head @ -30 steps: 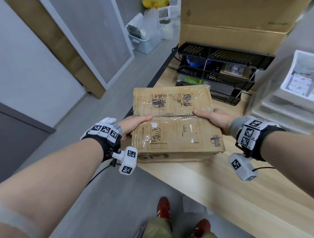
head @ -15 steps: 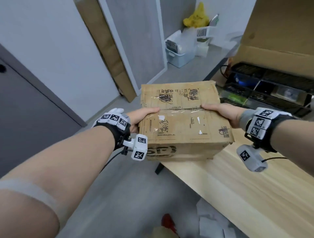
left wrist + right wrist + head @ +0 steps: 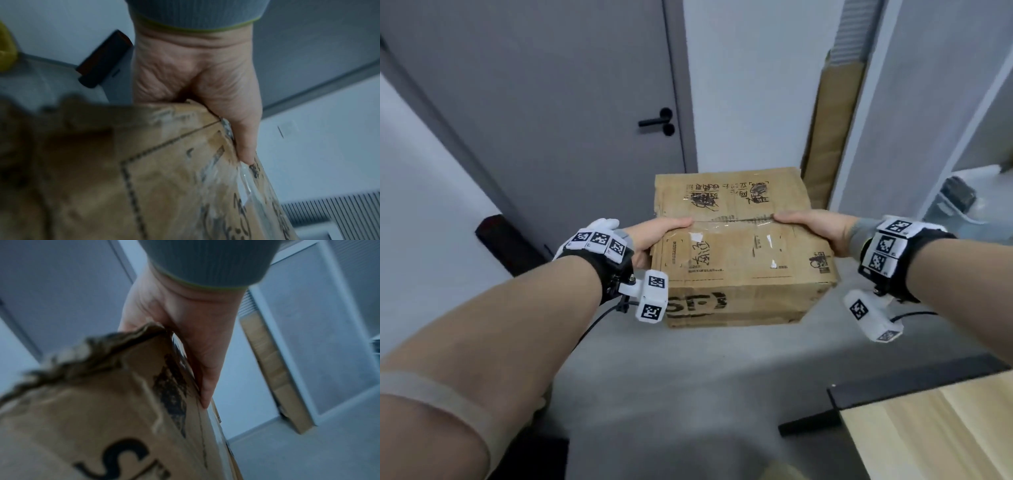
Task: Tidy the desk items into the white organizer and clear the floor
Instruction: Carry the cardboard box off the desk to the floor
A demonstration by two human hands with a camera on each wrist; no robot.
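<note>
Head view, from the left: a dark block leans at the foot of the wall, then the grey door. The left hand grips the left end of the box, thumb laid flat on the taped top seam, the other fingers hidden behind the side. The box hangs in the air over bare floor, touching nothing else. The right hand mirrors the grip at the right end, thumb on top, fingers out of sight. Beyond it a folded sheet of cardboard leans against the wall, and the counter corner shows at lower right, well apart from the box. I judge this is the clearing step: the box is being carried off, and the next move calls for a free spot on the floor or by the wall, then lowering it level with both hands so the worn carton does not sag. The organizer is not in sight. The left wrist view adds the palm jammed against the box's upper edge and clear tape under the thumb; the right wrist view shows that end's frayed, torn edge and large black print, which the head view barely shows.
</note>
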